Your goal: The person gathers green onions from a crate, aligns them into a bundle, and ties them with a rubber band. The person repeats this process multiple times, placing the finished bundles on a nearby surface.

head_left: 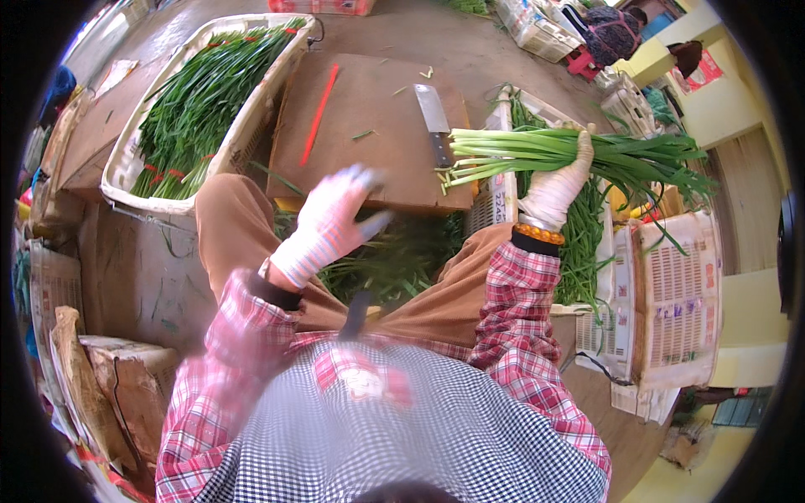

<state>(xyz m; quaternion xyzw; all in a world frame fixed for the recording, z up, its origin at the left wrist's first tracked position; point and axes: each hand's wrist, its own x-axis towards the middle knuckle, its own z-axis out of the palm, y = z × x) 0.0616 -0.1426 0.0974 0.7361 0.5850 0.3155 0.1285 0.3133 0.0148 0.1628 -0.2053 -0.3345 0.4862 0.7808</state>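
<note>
My right hand (pixel 569 173), in a pale glove, grips a bunch of garlic chives (pixel 516 151). The pale stem ends point left over the edge of a brown board (pixel 377 151), and the leaves hang off to the right. Over the board's near edge is my left hand (pixel 333 220), in a striped glove, its fingers apart and blurred, with nothing in it. A kitchen knife (pixel 433 113) with a black handle lies on the board, its handle close to the stem ends. Farther left on the board lies a red strip (pixel 319 113).
At left stands a white plastic crate (pixel 116 170) of chive bundles with red ties. Another crate (pixel 503 113) of loose chives sits under my right forearm. Loose greens (pixel 383 258) lie between my knees. Stacked crates (pixel 676 302) stand at right; a person (pixel 610 34) is in the far right background.
</note>
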